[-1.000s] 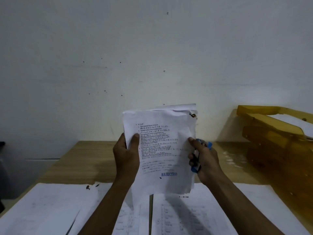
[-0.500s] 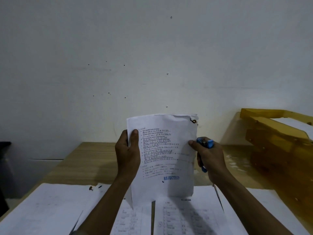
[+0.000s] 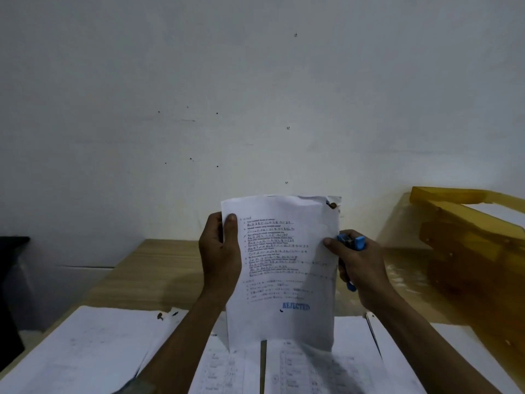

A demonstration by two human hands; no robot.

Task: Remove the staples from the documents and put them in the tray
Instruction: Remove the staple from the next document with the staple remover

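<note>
I hold a white document (image 3: 284, 268) upright above the table; it bears printed text and a blue "REJECTED" stamp. My left hand (image 3: 220, 251) grips its left edge, thumb on the front. My right hand (image 3: 356, 265) pinches the right edge with the thumb while its fingers curl round a blue staple remover (image 3: 350, 243). A dark staple (image 3: 331, 205) sits in the torn top right corner of the sheets. The yellow tray (image 3: 454, 220) stands at the right, a white sheet lying in it.
Several white papers (image 3: 85, 351) lie spread over the wooden table (image 3: 147, 268) in front of me. Small dark staple bits (image 3: 160, 316) rest on the left papers. A white wall rises behind the table. A dark object (image 3: 11, 280) stands at the left edge.
The document and both hands have dropped lower in view as the camera tilted up. The sheets look flatter and more even at the top than a second ago.
</note>
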